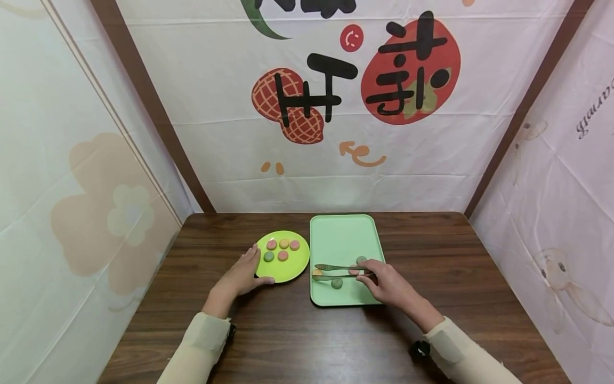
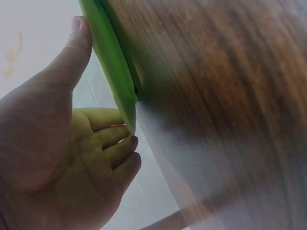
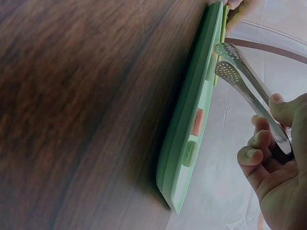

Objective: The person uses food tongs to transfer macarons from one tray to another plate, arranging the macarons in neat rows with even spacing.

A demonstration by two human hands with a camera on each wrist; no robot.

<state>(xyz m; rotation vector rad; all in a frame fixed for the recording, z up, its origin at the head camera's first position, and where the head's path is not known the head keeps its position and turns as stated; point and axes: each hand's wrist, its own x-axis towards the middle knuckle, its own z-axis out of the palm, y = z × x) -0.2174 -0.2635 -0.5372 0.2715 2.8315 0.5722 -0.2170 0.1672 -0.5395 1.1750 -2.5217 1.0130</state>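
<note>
1. Nearest the camera: right sleeve [image 1: 467,349] at 5 o'clock in the head view, left sleeve [image 1: 196,346] at 7 o'clock. Clock directions below follow this view.
2. Right hand [image 1: 390,285]: gripping the tongs [image 1: 331,267], which reach towards 9 o'clock over the tray [image 1: 342,237]. Tips stand apart in the right wrist view.
3. Yellow macaron [image 1: 317,273]: on the tray's 8 o'clock side, at the tong tips. Cannot tell whether the tips touch it.
4. Other tray items: green macaron [image 1: 337,284] at 7 o'clock, pink macaron [image 1: 353,272] at 5, partly behind the tongs, second green macaron [image 1: 361,260] at 3, just beside the right hand.
5. Left hand [image 1: 243,276]: spread wide at the rim of the plate [image 1: 295,269], thumb at 7 o'clock, fingers between 9 and 10.
6. Plate: five macarons. Pinks near 11 and 1, a yellow at 12, a green at 9, a third pink at centre.
7. Tray lies at 3 o'clock from the plate, just beside it. Both rest on the brown table [image 1: 292,341].
8. Beyond, at 12 o'clock: white sheet [image 1: 408,176] with printed lettering.
</note>
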